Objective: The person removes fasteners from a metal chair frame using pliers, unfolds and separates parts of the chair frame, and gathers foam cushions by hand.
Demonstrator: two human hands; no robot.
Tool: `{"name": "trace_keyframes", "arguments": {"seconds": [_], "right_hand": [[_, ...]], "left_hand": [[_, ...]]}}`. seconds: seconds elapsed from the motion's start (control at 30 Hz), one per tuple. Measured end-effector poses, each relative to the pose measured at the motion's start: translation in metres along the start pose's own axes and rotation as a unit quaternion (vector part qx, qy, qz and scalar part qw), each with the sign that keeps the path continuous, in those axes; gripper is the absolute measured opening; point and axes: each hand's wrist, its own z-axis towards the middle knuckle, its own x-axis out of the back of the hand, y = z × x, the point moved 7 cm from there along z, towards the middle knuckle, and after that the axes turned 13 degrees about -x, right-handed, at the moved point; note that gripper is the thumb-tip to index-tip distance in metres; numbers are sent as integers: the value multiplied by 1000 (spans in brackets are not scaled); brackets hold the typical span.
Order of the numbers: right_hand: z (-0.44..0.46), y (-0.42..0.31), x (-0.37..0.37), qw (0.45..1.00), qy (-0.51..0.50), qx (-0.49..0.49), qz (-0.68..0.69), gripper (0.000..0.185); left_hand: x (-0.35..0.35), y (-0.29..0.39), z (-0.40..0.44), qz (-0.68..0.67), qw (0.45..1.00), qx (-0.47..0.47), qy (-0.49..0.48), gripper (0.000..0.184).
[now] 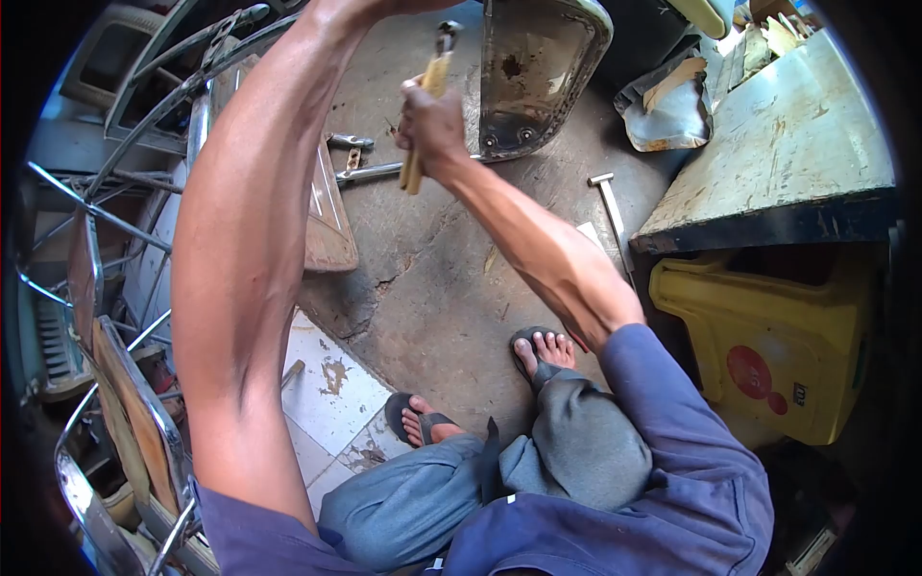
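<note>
My right hand (434, 125) is closed around yellow-handled pliers (438, 72), their metal head pointing up and away from me. To the right of the pliers stands a worn chair panel (547, 72), brown and stained, with a metal rim and a hole in it. My left arm reaches far forward, and only a bit of my left hand (408, 5) shows at the top edge. Its fingers are out of view, so what it touches is hidden. Below my right hand a chromed tube (375, 173) lies along the floor.
Metal chair frames (91, 206) are piled on the left. A hammer-like metal tool (608, 206) lies on the floor. At right stands a worn table (788, 144), a yellow plastic stool (711, 317) below its edge. A bent sheet (665, 110) sits beside it.
</note>
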Motion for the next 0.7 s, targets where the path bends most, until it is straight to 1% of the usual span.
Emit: {"name": "trace_keyframes", "arguments": {"seconds": [0.03, 0.07, 0.1, 0.17, 0.2, 0.23, 0.27, 0.3, 0.37, 0.43, 0.5, 0.53, 0.57, 0.63, 0.67, 0.7], "right_hand": [[8, 9, -6, 1000, 6, 11, -1, 8], [1, 12, -12, 1000, -25, -4, 12, 15], [-10, 15, -11, 999, -25, -7, 20, 15], [-30, 3, 3, 995, -23, 7, -96, 23], [-42, -3, 15, 984, -29, -55, -167, 28], [-48, -7, 31, 984, 2, -59, -168, 30], [-47, -14, 44, 987, -18, -57, -149, 33], [-46, -21, 57, 990, -36, -56, -127, 36], [-46, -50, 71, 988, -103, -71, -92, 41], [-42, -72, 83, 987, -136, -47, -75, 44], [-38, -83, 93, 981, -159, -42, -107, 48], [-34, -86, 98, 978, -144, -53, -144, 50], [-30, -90, 101, 977, -149, -49, -143, 50], [-30, -94, 98, 971, -224, -56, -61, 56], [-30, -98, 95, 962, -261, -49, -60, 63], [-27, -103, 96, 962, -264, -46, -57, 63]], "left_hand": [[-1, 1, 3, 3, 1000, -7, -5, 48], [1, 1, 6, -8, 1000, -22, -9, 48], [-1, -1, 3, -22, 999, -29, -18, 48], [4, 1, 0, -13, 999, -31, -28, 51], [8, 13, -6, -4, 999, -31, -44, 52], [6, 20, -9, 4, 998, -32, -60, 54], [2, 8, 1, 19, 999, -4, -36, 56], [-1, -2, 6, 18, 999, -7, -40, 56], [-2, -6, 9, -25, 999, -13, -45, 56], [2, -5, 15, 3, 999, -33, -43, 55], [-3, -14, 7, -71, 988, 81, -112, 53], [-3, -4, 4, -113, 986, 75, -94, 51], [-1, -6, 6, -107, 987, 76, -92, 51], [-5, -9, 6, -137, 980, 98, -104, 52], [-5, -7, 6, -152, 977, 96, -111, 51], [-4, -6, 6, -147, 978, 97, -111, 51]]}}
